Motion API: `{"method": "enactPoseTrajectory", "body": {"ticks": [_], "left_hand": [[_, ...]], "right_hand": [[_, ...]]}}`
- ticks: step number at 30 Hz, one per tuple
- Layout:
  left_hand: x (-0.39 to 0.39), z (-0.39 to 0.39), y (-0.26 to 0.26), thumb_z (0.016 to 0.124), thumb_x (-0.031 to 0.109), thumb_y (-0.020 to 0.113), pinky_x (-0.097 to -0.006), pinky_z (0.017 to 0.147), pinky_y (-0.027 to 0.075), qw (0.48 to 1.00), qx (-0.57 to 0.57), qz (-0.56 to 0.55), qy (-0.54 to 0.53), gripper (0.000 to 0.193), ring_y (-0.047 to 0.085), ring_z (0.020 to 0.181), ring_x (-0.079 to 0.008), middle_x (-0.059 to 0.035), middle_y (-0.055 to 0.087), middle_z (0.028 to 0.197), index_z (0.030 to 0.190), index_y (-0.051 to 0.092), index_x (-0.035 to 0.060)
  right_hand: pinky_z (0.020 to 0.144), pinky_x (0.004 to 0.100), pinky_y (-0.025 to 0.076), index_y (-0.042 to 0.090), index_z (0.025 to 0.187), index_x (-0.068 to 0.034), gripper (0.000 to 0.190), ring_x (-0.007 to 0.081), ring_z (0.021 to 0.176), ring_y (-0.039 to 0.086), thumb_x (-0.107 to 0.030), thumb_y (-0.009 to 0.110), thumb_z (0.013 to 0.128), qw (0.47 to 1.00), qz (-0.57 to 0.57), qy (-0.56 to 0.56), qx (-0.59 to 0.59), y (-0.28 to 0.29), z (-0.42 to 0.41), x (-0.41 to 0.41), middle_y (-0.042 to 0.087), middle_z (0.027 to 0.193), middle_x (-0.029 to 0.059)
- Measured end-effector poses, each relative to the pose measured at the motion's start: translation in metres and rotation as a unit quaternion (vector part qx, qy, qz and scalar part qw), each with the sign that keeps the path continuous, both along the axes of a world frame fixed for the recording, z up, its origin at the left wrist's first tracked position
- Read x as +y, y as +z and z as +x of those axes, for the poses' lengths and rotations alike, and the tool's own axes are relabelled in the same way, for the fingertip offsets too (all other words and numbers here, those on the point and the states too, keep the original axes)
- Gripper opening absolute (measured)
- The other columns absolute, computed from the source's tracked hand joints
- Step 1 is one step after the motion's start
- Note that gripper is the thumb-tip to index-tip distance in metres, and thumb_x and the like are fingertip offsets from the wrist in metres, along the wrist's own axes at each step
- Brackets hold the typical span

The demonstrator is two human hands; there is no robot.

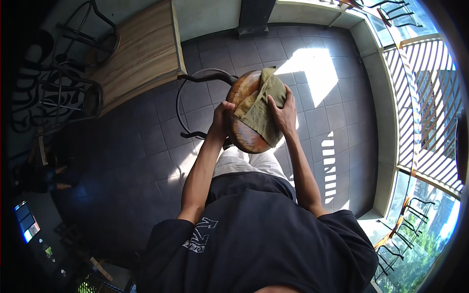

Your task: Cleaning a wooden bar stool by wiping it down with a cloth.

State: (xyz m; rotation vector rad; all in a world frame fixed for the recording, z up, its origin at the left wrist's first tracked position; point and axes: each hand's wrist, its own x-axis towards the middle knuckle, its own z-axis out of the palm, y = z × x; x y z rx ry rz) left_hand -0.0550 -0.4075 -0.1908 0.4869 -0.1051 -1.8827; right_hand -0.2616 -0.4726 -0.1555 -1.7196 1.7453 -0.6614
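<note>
A stool with a round, worn wooden seat (244, 134) and dark curved metal legs (212, 77) is held up in front of my thighs, its legs pointing to the left. My left hand (222, 119) grips the seat's left edge, with the thumb on the wood. Over the right part of the seat lies a folded olive-green cloth (262, 110). My right hand (285, 110) presses on this cloth at the seat's right edge, fingers spread around the rim. The underside of the seat is hidden.
A wooden table (143, 51) stands at the upper left, with metal-framed stools (93, 99) on it. Dark floor tiles (157, 135) lie beneath me, sunlit in patches. A low wall (377, 110) and windows run along the right. Part of a person (55, 175) shows at the far left.
</note>
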Motion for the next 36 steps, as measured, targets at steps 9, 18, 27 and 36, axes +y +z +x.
{"method": "enactPoseTrajectory", "body": {"ticks": [9,18,27,36], "left_hand": [[-0.026,-0.024,-0.058,0.075,0.036,0.058,-0.0393,0.092,0.05,0.994,-0.018,0.083,0.062,0.065,0.061,0.101,-0.0284,-0.0162,0.063,0.113,0.128,0.052,-0.0019],[-0.08,-0.039,-0.112,0.094,0.047,0.063,-0.0361,0.097,0.048,0.956,-0.24,0.171,0.003,0.064,0.058,0.115,-0.019,-0.0084,0.058,0.129,0.138,0.046,0.0027],[-0.124,-0.024,-0.23,0.096,0.061,0.047,-0.0353,0.106,0.043,0.972,-0.115,0.201,0.03,0.074,0.054,0.124,-0.0202,-0.0085,0.054,0.14,0.143,0.043,0.0046],[-0.205,0.01,-0.331,0.098,0.052,0.05,-0.0348,0.102,0.047,0.988,-0.128,0.087,0.004,0.063,0.059,0.119,-0.0182,-0.0092,0.06,0.132,0.14,0.047,0.0046]], "right_hand": [[0.103,0.0395,0.044,0.029,0.147,0.0,0.107,0.0331,0.12,0.056,-0.043,0.087,0.069,0.98,0.119,-0.074,-0.139,-0.086,-0.041,0.013,0.053,0.133,0.0247],[0.118,0.0502,0.019,0.025,0.151,0.0,0.106,0.037,0.146,0.022,-0.056,0.074,0.076,0.992,0.024,0.02,0.122,-0.164,-0.037,-0.041,0.023,0.155,0.0263],[0.112,0.0518,0.026,0.045,0.14,-0.001,0.06,0.0421,0.131,0.042,-0.043,0.047,0.096,0.897,0.088,0.43,0.054,-0.209,-0.008,-0.09,0.048,0.137,0.0254],[0.106,0.0602,0.033,0.026,0.154,-0.022,0.108,0.042,0.139,0.028,-0.053,0.08,0.066,0.977,-0.054,0.145,0.148,-0.35,0.032,-0.224,0.028,0.154,0.0179]]}}
